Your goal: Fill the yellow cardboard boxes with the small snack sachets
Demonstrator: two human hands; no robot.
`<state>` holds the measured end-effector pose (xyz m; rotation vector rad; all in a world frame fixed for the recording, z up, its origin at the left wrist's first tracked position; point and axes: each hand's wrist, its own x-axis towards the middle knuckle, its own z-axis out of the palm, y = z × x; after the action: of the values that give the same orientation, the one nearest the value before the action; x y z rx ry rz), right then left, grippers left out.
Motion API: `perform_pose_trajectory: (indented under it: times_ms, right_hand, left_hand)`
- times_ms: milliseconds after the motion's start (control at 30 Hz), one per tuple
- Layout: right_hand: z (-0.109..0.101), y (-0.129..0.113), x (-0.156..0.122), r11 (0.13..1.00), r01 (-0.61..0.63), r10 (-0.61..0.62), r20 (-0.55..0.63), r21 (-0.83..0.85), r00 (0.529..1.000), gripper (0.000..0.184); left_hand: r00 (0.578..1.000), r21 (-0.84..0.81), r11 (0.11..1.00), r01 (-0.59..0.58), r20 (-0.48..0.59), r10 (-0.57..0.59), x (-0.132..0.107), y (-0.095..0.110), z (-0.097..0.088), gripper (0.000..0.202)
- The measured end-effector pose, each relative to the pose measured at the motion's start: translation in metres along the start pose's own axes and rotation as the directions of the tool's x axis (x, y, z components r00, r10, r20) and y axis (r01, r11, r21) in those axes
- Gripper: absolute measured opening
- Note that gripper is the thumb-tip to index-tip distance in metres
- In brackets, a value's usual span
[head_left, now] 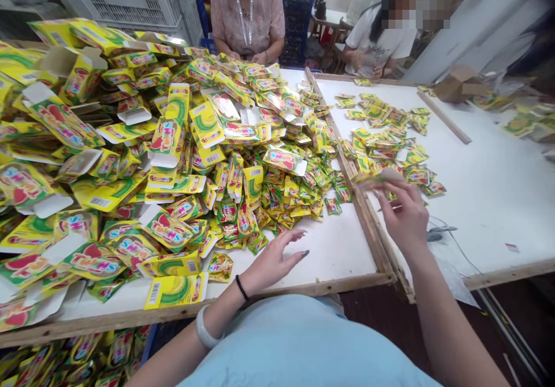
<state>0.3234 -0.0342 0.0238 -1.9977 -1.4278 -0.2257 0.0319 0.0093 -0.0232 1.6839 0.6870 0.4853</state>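
Note:
My left hand (pixel 277 260) hovers over the white tabletop with its fingers apart and nothing in them. Just beyond it lie small green and yellow foil sachets (pixel 277 199), heaped in front of a large pile of yellow printed cartons (pixel 169 126), many with open flaps. Above the wooden divider my right hand (pixel 403 210) pinches a small yellow-green packet (pixel 368 181). Motion smears the packet, so I cannot tell whether it is a carton or a sachet. A spread of yellow packs (pixel 385 126) lies just past this hand, right of the divider.
Wooden strips (pixel 351 184) edge and divide the white table (pixel 481 202). A dark object with a cable (pixel 437 231) lies at right. Two people (pixel 249 17) work across the table. An open cardboard box (pixel 459 83) stands far right. More packs (pixel 78 358) fill a container below the table.

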Motion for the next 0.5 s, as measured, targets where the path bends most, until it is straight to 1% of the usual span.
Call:
perform_pose_trajectory:
  times_ms: [33,67,100,133,167,200,267,333,400,433,500]
  right_hand:
    - [0.005,0.012,0.005,0.995,0.038,-0.034,0.041,-0.091,0.999,0.036]
    - [0.013,0.021,0.007,0.985,0.103,-0.084,0.136,-0.138,0.987,0.04]
    - [0.024,0.027,0.005,0.975,0.172,-0.133,0.246,-0.143,0.96,0.043]
    - [0.036,0.03,0.001,0.965,0.237,-0.183,0.348,-0.117,0.919,0.044]
    - [0.049,0.031,-0.005,0.956,0.281,-0.223,0.419,-0.082,0.88,0.045]
    - [0.062,0.031,-0.011,0.952,0.3,-0.244,0.454,-0.054,0.857,0.045]
    - [0.084,0.029,-0.023,0.959,0.283,-0.239,0.459,-0.029,0.856,0.042]
    - [0.097,0.028,-0.028,0.974,0.227,-0.2,0.426,-0.013,0.882,0.038]
    - [0.101,0.029,-0.026,0.988,0.156,-0.152,0.378,0.021,0.913,0.036]
    - [0.1,0.029,-0.024,0.992,0.118,-0.127,0.353,0.046,0.927,0.034]
    - [0.093,0.029,-0.022,0.993,0.033,-0.065,0.3,0.11,0.952,0.033]
  left_hand:
    - [1.0,0.023,1.0,0.007,0.014,-0.008,0.0,-0.002,0.0,0.037]
    - [1.0,0.053,0.999,0.011,0.028,-0.013,0.0,-0.005,0.0,0.032]
    - [0.999,0.098,0.995,0.01,0.033,-0.013,0.0,-0.007,0.0,0.028]
    - [1.0,0.167,0.986,-0.001,0.018,-0.002,0.0,-0.008,0.001,0.024]
    - [1.0,0.255,0.967,-0.02,-0.014,0.024,0.001,-0.009,0.001,0.021]
    - [0.996,0.354,0.935,-0.04,-0.057,0.064,0.002,-0.01,0.001,0.02]
    - [0.977,0.544,0.836,-0.064,-0.136,0.163,0.01,-0.013,0.001,0.02]
    - [0.95,0.689,0.722,-0.061,-0.183,0.255,0.025,-0.017,0.0,0.026]
    - [0.923,0.769,0.637,-0.052,-0.207,0.325,0.043,-0.022,-0.001,0.034]
    - [0.911,0.788,0.614,-0.051,-0.215,0.352,0.052,-0.024,-0.001,0.034]
    - [0.895,0.793,0.606,-0.059,-0.227,0.385,0.067,-0.027,-0.004,0.026]
